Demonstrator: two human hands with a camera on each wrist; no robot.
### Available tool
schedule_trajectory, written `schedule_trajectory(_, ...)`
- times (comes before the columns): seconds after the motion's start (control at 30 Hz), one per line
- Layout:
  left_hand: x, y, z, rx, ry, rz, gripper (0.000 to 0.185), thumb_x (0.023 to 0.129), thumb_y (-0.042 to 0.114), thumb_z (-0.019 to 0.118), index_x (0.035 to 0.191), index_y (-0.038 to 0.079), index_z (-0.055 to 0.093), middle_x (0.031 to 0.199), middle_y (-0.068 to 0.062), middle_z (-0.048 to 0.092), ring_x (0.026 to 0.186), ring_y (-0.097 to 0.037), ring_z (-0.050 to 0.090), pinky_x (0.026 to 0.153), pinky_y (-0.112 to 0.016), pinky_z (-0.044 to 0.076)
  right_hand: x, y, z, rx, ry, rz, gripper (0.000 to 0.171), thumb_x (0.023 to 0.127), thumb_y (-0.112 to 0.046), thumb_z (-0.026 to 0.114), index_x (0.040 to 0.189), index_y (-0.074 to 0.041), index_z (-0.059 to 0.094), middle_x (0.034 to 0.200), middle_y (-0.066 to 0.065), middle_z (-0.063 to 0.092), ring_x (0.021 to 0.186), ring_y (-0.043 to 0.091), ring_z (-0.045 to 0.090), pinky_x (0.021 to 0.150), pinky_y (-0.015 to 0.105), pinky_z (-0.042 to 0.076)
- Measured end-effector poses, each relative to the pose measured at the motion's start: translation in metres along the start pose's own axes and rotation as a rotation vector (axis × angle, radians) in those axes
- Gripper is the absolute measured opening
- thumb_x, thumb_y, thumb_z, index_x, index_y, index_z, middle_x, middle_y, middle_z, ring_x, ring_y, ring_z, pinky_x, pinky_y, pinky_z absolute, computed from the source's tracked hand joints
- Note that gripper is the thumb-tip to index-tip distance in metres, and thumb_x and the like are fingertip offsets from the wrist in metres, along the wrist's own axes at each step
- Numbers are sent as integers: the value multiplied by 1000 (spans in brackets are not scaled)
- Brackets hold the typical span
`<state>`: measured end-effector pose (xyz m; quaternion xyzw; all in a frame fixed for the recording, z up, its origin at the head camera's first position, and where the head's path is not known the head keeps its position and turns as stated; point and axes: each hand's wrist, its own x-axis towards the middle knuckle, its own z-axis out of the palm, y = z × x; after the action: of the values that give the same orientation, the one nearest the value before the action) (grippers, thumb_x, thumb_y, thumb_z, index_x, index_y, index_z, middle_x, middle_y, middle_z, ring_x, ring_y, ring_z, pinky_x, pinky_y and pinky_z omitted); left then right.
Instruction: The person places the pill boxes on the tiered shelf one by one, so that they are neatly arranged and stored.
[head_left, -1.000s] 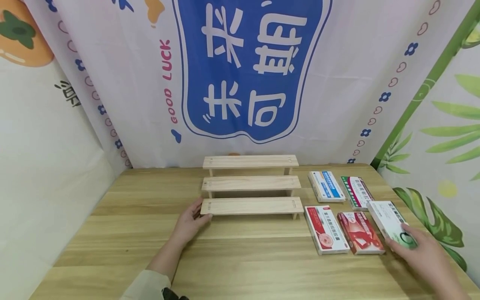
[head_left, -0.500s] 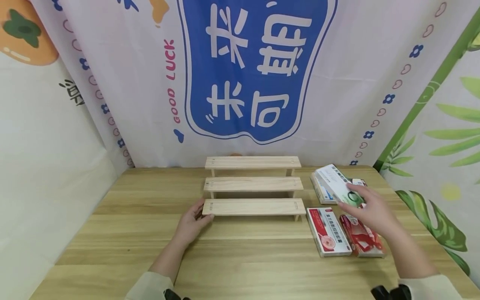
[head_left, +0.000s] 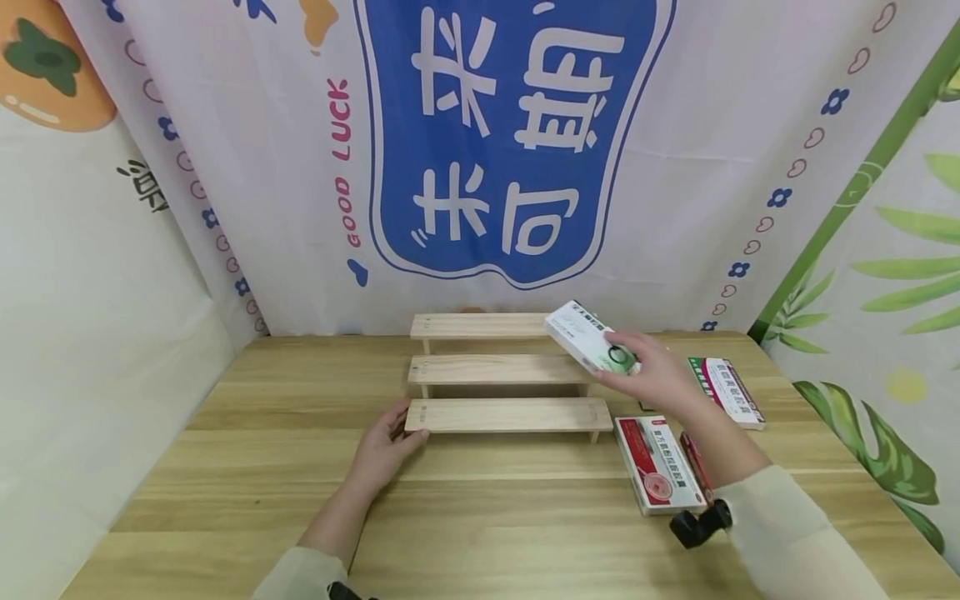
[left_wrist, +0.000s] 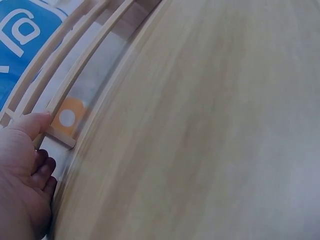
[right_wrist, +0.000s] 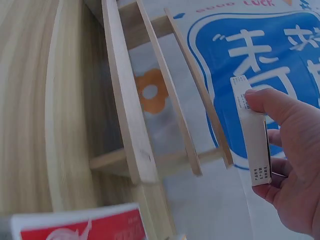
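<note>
A white and green medicine box (head_left: 581, 333) is held in my right hand (head_left: 654, 372), thumb on one side and fingers on the other. It hangs tilted over the right end of a three-step wooden display rack (head_left: 502, 414), overlapping the top and middle steps in the head view. From the right wrist, the narrow printed side of the box (right_wrist: 252, 135) shows, apart from the rack's steps (right_wrist: 127, 100). My left hand (head_left: 377, 450) grips the left end of the lowest step; in the left wrist view its thumb lies against the step's edge and the fingers curl below.
Right of the rack, a red and white medicine box (head_left: 660, 467) and a green, magenta and white one (head_left: 729, 392) lie on the wooden table (head_left: 480, 533). A red box (head_left: 697, 468) is mostly hidden under my right forearm. A printed cloth (head_left: 675, 208) hangs behind the rack.
My right hand has carried the white and green box from the table's right side, over the other boxes, leftward to the rack. My left hand stays at the rack's left end.
</note>
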<state>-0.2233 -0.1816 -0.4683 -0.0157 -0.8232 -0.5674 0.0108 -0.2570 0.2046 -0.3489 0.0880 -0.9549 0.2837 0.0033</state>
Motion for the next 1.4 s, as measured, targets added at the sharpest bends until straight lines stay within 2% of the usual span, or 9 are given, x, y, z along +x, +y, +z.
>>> schedule_trajectory(0.23, 0, -3, 1, -15, 7, 22, 69, 75, 31, 66, 131, 7, 33, 136, -11, 37, 125, -24, 36, 105, -38, 29, 25, -29, 15, 32, -4, -92, 71, 67, -55, 63, 128, -28, 40, 136, 8, 35, 123, 32, 32, 94, 58, 32)
schedule_trajectory(0.43, -1, -3, 0, -28, 8, 3, 69, 74, 31, 66, 131, 10, 34, 134, -9, 39, 125, -22, 36, 105, -38, 29, 46, -50, 30, 16, -10, -157, 68, 67, -52, 65, 125, -25, 44, 133, 2, 41, 121, 25, 38, 97, 48, 35)
schedule_trajectory(0.8, -2, -2, 3, -9, 30, 18, 67, 75, 30, 66, 130, 8, 35, 134, -11, 40, 123, -25, 38, 104, -41, 29, 71, -87, 51, 1, -76, -173, 73, 63, -57, 65, 124, -23, 45, 132, 1, 42, 119, 21, 40, 101, 42, 34)
schedule_trajectory(0.97, -3, 0, 1, -27, 14, 7, 67, 75, 29, 65, 131, 8, 34, 135, -11, 38, 124, -25, 36, 106, -40, 27, 77, -100, 57, -26, -86, -183, 72, 63, -56, 65, 124, -23, 46, 133, 2, 41, 121, 21, 38, 102, 42, 32)
schedule_trajectory(1.27, -2, 0, 1, -10, 15, 13, 66, 75, 28, 66, 130, 7, 35, 135, -11, 38, 124, -24, 37, 105, -40, 29, 84, -109, 64, -35, -121, -191, 69, 65, -53, 66, 123, -21, 47, 137, 3, 36, 124, 23, 34, 103, 41, 30)
schedule_trajectory(1.4, 0, -1, 0, -14, 16, 10, 66, 76, 28, 65, 130, 7, 35, 135, -10, 38, 124, -24, 37, 105, -39, 29, 85, -107, 64, -38, -96, -178, 71, 65, -54, 65, 125, -21, 45, 137, 4, 34, 125, 24, 33, 103, 44, 30)
